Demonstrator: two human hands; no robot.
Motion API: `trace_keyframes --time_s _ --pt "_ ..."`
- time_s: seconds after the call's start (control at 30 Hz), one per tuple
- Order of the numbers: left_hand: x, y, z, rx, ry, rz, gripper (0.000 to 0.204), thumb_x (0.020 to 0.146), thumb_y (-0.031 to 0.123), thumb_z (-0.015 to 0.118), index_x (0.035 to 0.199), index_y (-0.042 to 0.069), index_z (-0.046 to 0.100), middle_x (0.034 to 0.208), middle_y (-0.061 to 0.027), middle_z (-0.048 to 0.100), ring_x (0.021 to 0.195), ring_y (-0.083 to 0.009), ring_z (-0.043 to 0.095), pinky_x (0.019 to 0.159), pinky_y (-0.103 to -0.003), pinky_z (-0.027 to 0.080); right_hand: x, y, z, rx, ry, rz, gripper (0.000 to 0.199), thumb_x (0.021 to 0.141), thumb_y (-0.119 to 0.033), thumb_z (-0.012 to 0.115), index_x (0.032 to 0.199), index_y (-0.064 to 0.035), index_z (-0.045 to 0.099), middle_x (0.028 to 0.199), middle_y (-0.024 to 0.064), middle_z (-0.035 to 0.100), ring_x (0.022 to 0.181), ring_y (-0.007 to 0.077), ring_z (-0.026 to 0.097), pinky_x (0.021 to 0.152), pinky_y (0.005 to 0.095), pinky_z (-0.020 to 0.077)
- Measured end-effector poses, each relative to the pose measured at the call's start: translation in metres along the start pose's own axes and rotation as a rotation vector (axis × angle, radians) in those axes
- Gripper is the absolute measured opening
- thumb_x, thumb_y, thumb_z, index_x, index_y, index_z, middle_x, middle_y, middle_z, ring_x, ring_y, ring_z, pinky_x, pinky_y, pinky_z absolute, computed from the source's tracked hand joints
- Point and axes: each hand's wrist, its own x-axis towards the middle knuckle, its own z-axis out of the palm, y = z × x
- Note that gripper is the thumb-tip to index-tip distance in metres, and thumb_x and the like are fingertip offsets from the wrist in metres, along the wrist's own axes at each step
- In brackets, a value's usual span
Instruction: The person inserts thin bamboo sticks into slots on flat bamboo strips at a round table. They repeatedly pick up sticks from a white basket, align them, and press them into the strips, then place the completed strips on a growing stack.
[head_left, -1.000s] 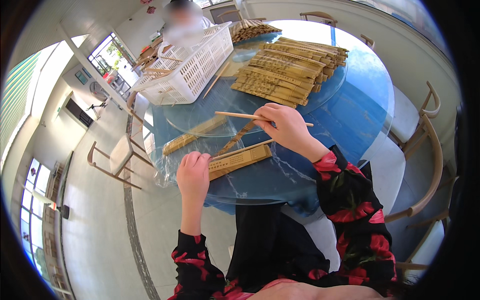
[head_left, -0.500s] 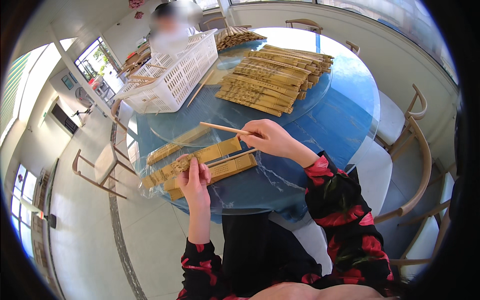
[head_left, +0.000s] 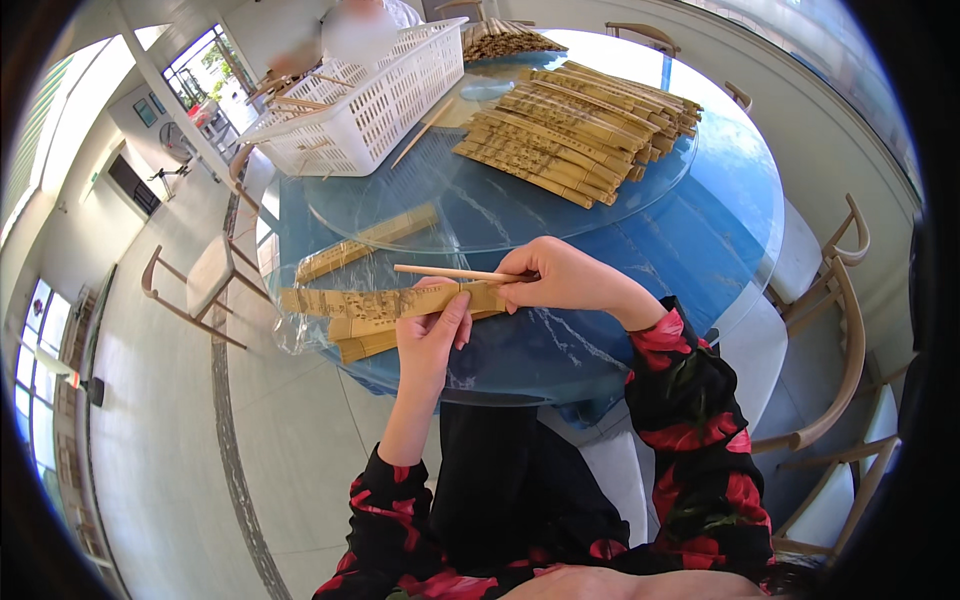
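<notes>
My left hand (head_left: 430, 335) pinches a flat tan paper chopstick sleeve (head_left: 350, 302) with dark print, thumb on top near its right end. My right hand (head_left: 570, 278) grips a pale wooden chopstick (head_left: 440, 271), which points left just above the sleeve. Its fingertips are at the sleeve's right end; whether they also grip the paper I cannot tell. Under my left hand a small stack of similar sleeves (head_left: 365, 345) lies at the table's near edge. Beyond it, more sleeves (head_left: 370, 244) rest on clear plastic wrap (head_left: 292, 325).
A large pile of chopstick sleeves (head_left: 580, 135) lies on the glass turntable (head_left: 470, 230). Left of it stand a white slatted basket (head_left: 350, 140) and a loose chopstick (head_left: 424, 132). Another bundle (head_left: 510, 40) lies far back. A person (head_left: 365, 30) is across the table; chairs (head_left: 205, 285) surround it.
The left hand has raised a sleeve off the stack and moved right. The right hand has brought its chopstick down beside the sleeve's right end. The view has shifted slightly.
</notes>
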Motion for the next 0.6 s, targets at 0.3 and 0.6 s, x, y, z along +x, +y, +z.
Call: trace_keyframes --time_s 0.3,0.6 --pt "-0.003 0.002 0.001 0.079 -0.025 -0.022 0.01 0.1 0.006 0.064 0.106 0.0 0.059 0.074 -0.0019 0.059 0.058 -0.0079 0.054 0.05 -0.021 0.04 0.002 0.0 0.006 0.031 0.01 -0.001 0.014 0.09 -0.011 0.07 0.095 0.0012 0.072 0.07 0.0017 0.063 0.064 0.0074 0.052 0.06 0.0262 0.0433" --pt "-0.006 0.004 -0.008 0.284 -0.031 -0.113 0.012 0.097 0.011 0.069 0.097 -0.001 0.066 0.074 -0.0075 0.066 0.051 -0.0081 0.053 0.047 -0.023 0.038 0.008 0.008 0.009 -0.131 0.176 -0.039 0.022 0.086 -0.02 0.067 0.091 0.0013 0.07 0.07 0.013 0.063 0.064 0.0226 0.058 0.063 0.0361 0.0464"
